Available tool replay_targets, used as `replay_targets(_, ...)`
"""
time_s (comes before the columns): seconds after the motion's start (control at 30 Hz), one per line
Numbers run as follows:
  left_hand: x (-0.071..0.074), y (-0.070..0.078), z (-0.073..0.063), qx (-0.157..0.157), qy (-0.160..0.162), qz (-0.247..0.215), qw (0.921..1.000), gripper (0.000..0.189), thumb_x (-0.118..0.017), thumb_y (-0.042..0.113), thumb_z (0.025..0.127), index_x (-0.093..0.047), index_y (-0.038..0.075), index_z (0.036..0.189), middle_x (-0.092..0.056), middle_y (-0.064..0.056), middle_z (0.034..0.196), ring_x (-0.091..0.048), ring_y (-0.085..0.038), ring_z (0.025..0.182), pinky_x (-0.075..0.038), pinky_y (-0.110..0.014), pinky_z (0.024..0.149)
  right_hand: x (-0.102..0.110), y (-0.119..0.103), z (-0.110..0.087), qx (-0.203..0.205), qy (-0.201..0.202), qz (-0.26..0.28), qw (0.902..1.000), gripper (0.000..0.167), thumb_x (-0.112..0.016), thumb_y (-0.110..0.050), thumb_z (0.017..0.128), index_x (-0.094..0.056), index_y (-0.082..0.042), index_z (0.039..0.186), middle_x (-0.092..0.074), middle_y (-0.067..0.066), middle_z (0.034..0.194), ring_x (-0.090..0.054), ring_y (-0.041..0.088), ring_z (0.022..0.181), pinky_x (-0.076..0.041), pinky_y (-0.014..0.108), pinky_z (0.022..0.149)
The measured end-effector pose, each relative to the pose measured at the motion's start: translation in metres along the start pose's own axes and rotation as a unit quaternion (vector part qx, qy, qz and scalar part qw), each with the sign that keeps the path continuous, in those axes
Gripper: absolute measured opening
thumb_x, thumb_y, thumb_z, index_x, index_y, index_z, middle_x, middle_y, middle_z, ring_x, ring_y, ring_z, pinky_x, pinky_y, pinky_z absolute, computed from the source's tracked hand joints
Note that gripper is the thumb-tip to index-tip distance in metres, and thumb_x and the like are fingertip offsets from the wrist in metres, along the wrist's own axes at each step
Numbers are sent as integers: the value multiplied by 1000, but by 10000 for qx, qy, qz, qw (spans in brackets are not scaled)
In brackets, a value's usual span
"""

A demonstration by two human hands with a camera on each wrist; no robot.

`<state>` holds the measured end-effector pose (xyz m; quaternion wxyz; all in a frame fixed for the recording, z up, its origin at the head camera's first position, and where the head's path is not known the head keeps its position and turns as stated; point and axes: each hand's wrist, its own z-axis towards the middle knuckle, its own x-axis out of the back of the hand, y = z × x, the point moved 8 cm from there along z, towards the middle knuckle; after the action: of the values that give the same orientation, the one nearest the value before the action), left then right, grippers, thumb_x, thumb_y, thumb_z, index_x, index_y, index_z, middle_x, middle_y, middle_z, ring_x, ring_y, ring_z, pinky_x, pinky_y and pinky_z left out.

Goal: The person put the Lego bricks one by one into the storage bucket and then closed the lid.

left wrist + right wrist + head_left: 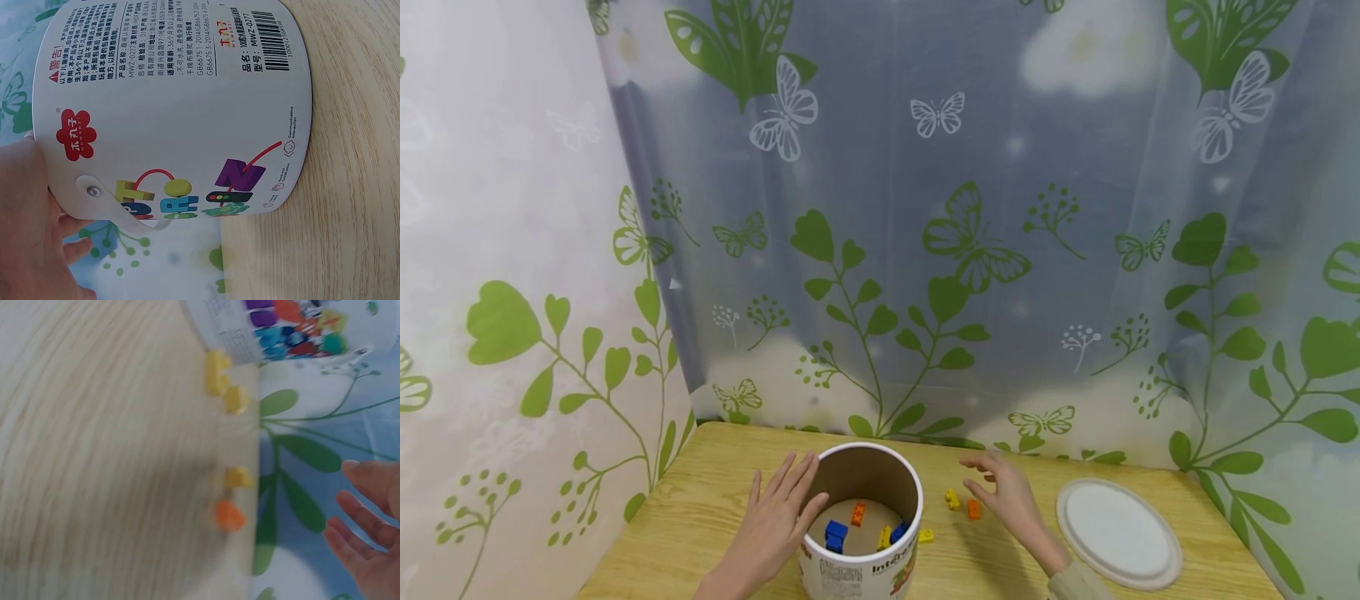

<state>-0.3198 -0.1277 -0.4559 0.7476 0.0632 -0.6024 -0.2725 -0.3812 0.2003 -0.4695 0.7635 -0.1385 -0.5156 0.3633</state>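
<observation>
A white round tub (857, 575) with printed sides stands on the table, its top uncovered. Blue blocks (836, 535), an orange block (858, 513) and a yellow block (884, 537) lie on its bottom. My left hand (775, 521) rests against the tub's left rim, fingers straight. In the left wrist view that hand (37, 219) is beside the tub's handle (131, 222). My right hand (1011, 496) hovers over the table, fingers loosely bent and holding nothing. Near it lie a yellow block (952, 499) and an orange block (973, 509). Another yellow piece (927, 536) lies close to the tub.
A white round lid (1118, 533) lies flat on the wooden table (662, 517), right of my right hand. Behind the table hangs a curtain (880, 250) with leaves and butterflies. A second curtained side (512, 208) borders the table on the left.
</observation>
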Motion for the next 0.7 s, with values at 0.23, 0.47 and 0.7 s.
replay_targets(0.23, 0, 0, 0, -36, 28, 16, 10000, 64, -40, 52, 107, -38, 13, 158, -33, -1, 164, -21, -30, 154, -8, -72, 117, -17, 21, -4, -114, -461, -200, 9987, 31, -81, 1, 82, -74, -4, 112, -70, 11, 110, -66, 35, 99, -58, 49, 83)
replay_targets(0.47, 1, 2, -1, -23, -25, -12, 10000, 64, -40, 52, 107, -37, 13, 158, -32, -1, 165, -21, -30, 154, -8, -72, 117, -36, 36, -8, 61, -990, -576, 9934, 30, -83, 1, 79, -75, -2, 107, -69, 11, 105, -67, 34, 98, -56, 51, 84)
replay_targets(0.7, 2, 2, -1, -10, -53, -36, 10000, 64, -40, 51, 107, -37, 12, 159, -33, -2, 164, -20, -30, 155, -7, -71, 118, -45, 41, -10, 206, -1203, -829, 9891, 30, -86, 1, 74, -75, 0, 103, -68, 11, 98, -63, 24, 84, -54, 36, 70)
